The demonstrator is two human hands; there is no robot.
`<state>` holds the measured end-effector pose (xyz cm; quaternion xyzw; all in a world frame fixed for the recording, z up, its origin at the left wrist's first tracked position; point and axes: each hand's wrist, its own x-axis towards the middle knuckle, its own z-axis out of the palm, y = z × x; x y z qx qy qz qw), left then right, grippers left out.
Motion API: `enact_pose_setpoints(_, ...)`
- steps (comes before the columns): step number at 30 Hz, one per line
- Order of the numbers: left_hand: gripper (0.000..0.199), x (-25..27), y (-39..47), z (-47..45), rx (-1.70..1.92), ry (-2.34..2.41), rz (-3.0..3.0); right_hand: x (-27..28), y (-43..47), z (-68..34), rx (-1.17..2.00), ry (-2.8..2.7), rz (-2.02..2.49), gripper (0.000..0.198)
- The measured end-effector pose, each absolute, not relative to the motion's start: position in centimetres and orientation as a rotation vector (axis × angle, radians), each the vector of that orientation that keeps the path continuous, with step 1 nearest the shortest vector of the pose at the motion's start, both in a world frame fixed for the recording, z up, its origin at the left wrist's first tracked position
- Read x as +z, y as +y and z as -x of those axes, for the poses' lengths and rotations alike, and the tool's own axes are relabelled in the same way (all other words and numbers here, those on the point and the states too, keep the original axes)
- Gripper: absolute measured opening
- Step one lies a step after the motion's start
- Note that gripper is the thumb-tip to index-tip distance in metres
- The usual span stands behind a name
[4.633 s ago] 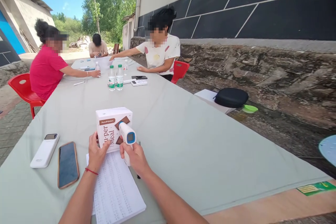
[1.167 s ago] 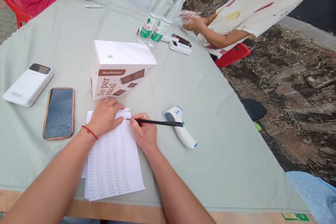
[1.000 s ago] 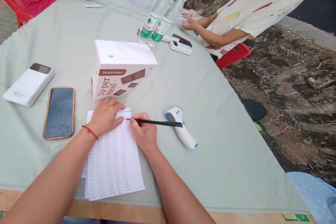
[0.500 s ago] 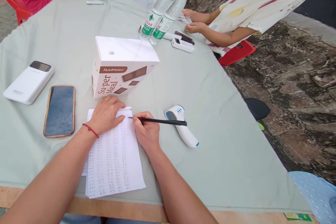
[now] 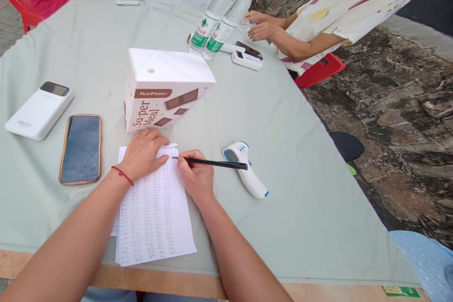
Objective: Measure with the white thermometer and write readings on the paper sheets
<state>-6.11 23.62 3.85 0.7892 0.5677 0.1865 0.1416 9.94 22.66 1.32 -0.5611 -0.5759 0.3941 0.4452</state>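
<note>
Right grip [image 5: 197, 177] pinches a pen [image 5: 222, 164]; the thermometer [image 5: 249, 174] held earlier lies nearby; left grip [image 5: 143, 153], thumb spread, rests on papers [image 5: 155, 222].

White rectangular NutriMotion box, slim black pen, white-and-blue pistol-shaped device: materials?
White box: likely coated cardboard, satin; crisp folded edges, printed front.
Black pen: probably plastic; smooth barrel, slight sheen.
Pistol-shaped device: likely moulded plastic, semi-gloss; rounded white shell, blue trim.

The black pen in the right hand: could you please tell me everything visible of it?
The black pen looks like slim plastic, straight, with a narrow exposed tip. The right hand grips it near that tip, between thumb and fingers. Its tip points left at the upper right of the paper, contact unclear; its rear end extends right.
</note>
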Motion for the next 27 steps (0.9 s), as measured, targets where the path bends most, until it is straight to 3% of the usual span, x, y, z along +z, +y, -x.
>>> enact_pose_setpoints(27, 0.023, 3.82, 23.65, 6.17, 0.555, 1.636, -2.276, 1.39, 22.61, -9.99, 0.961, -1.398, 1.406, 0.008)
